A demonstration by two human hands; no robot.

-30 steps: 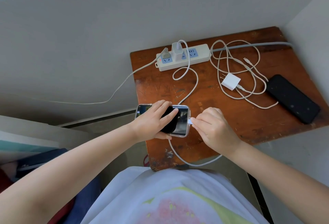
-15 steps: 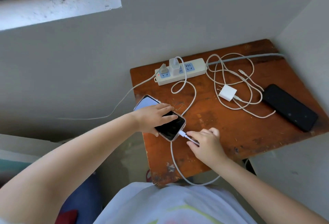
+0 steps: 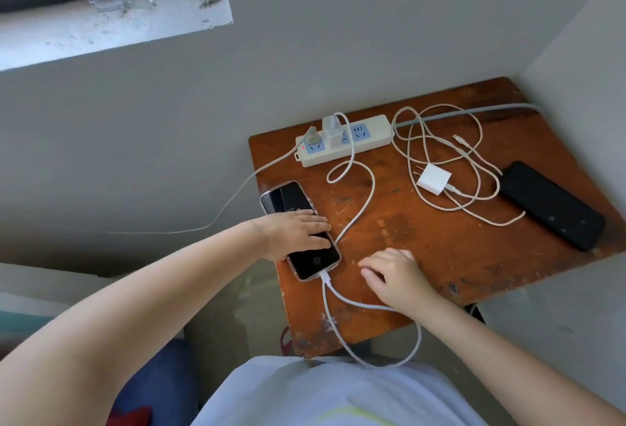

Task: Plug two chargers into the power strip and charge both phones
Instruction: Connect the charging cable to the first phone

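Left hand [image 3: 298, 234]: laid flat, fingers spread, on cabled phone [image 3: 315, 261] | right hand [image 3: 389, 275]: loosely curled, empty, just right of phone | second charger [image 3: 434, 179]: unplugged, beyond phone

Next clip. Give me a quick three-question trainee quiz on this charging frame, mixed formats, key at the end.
1. True or false: the loose charger is plugged into the power strip.
2. What rests on the near phone? A) left hand B) right hand C) nothing
3. Fill in: the black phone near the table's right edge has ____ cable in it.

Key: 1 false, it lies on the table with prongs bare; 2 A; 3 no.
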